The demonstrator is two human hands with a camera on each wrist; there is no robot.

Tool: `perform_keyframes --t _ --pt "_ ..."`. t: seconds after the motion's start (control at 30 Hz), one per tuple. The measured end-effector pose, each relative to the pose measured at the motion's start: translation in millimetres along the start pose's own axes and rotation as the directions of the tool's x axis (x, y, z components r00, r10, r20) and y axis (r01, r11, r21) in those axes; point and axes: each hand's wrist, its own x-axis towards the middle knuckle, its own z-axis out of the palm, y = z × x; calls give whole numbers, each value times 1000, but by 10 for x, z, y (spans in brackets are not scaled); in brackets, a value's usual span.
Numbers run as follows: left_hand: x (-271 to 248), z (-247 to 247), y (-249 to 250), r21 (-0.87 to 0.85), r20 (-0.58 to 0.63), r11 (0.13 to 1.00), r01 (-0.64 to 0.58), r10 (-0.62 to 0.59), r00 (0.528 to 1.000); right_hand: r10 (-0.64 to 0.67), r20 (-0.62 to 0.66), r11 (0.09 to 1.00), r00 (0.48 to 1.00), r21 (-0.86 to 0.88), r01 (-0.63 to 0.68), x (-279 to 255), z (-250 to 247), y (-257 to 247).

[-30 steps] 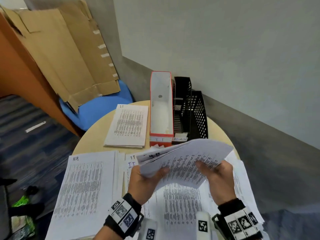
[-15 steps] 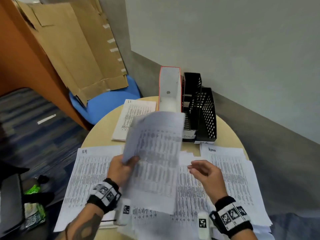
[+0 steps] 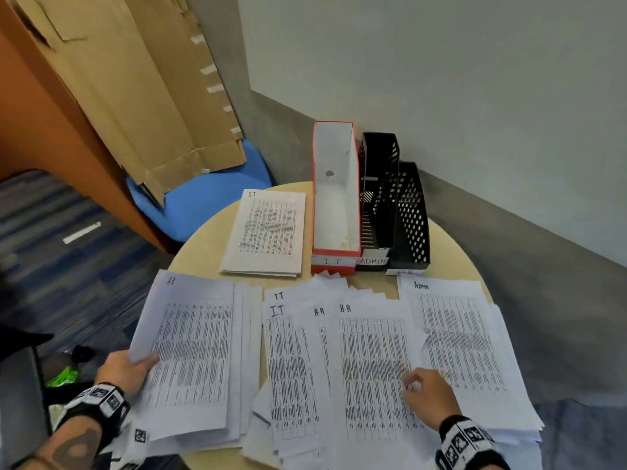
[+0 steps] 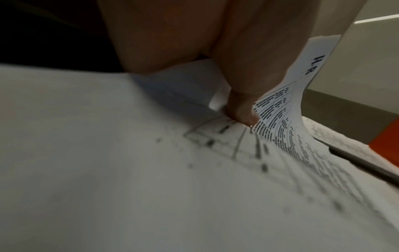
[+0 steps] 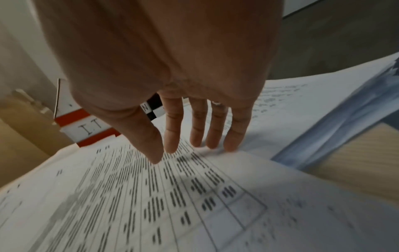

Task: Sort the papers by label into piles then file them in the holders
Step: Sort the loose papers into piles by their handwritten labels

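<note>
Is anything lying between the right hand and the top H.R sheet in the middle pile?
Nothing visible: the right hand hovers right over the printed white H.R sheet, fingers straight, with no other object between.

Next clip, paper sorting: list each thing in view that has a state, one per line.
Left hand: pinches the H.R sheet's left edge.
H.R sheet: lies on the left pile, its held edge lifted.
Right hand: fingers straight, over the middle papers, holds nothing.
IT holder: upright, empty.
ADMIN holder: upright, no papers visible inside.
IT pile: stacked flat beside the IT holder.
Admin pile: flat, at right.
</note>
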Motion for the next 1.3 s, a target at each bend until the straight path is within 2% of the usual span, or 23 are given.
perform_keyframes --t 0.13,0.23,0.3,0.37,0.4,0.47,0.53,0.6,0.67,0.73,0.8,0.83,0.9,0.97,1.0,1.07,1.1,1.13,1.17,1.2,1.27,1.3 --pt "52 121 6 19 88 999 36 -37 995 8 -11 997 1000 -76 -9 -49 80 -38" --pt "24 135 73 10 110 1000 15 -16 994 16 -14 995 1000 -95 -18 -52 99 -51" --pt "91 169 64 63 47 998 -8 5 999 41 -27 994 999 -96 -43 -52 98 -81" --pt "127 195 58 123 -26 991 50 -47 999 62 -81 989 995 -132 -73 -40 114 -94" --pt "166 227 22 123 -9 989 88 -87 996 84 -115 986 990 -135 -100 -29 131 -95" --pt "211 275 -18 132 124 981 144 -161 979 134 -146 983 980 -103 -149 -10 169 -119" --pt "315 361 -109 157 210 981 112 -144 967 171 -143 980 975 -80 -183 5 194 -163" --pt "305 382 -107 170 222 979 113 -149 964 204 -148 975 968 -56 -214 15 205 -224" --pt "230 347 -18 190 172 972 136 -169 971 231 -181 972 956 -10 -237 41 213 -244" --pt "-59 257 235 294 13 948 122 -131 991 243 -234 970 941 59 -235 72 196 -204" --pt "-420 196 555 306 -120 952 14 23 993 253 -253 964 934 146 -222 52 100 -164" --pt "-583 211 708 268 -149 961 -68 111 983 247 -260 961 933 187 -203 30 40 -138" --pt "-908 361 994 115 -94 959 -261 272 958 194 -260 954 946 273 -121 -40 -101 -83" --pt "-1228 625 1228 -63 136 916 -396 401 906 112 -222 923 968 383 -19 -109 -224 -27" --pt "-1405 756 1355 -139 270 894 -426 448 852 80 -183 906 980 424 5 -137 -277 3" --pt "-1726 989 1599 -276 508 879 -389 477 718 17 -145 877 989 477 55 -213 -365 -36" --pt "-1865 1074 1708 -336 583 875 -347 483 653 -24 -130 867 991 492 86 -261 -389 -98" --pt "-1958 1150 1780 -391 620 867 -310 497 607 -62 -112 861 992 496 110 -277 -382 -147" --pt "-2029 1206 1829 -431 618 854 -291 515 595 -106 -83 853 991 504 134 -304 -374 -225" --pt "-2065 1239 1854 -462 578 841 -283 527 623 -142 -38 854 989 500 141 -315 -340 -298" --pt "-2032 1239 1828 -503 438 820 -274 515 736 -171 48 853 984 506 123 -288 -230 -368" --pt "-1971 1227 1779 -510 381 815 -276 501 777 -151 42 848 988 519 108 -259 -165 -374"
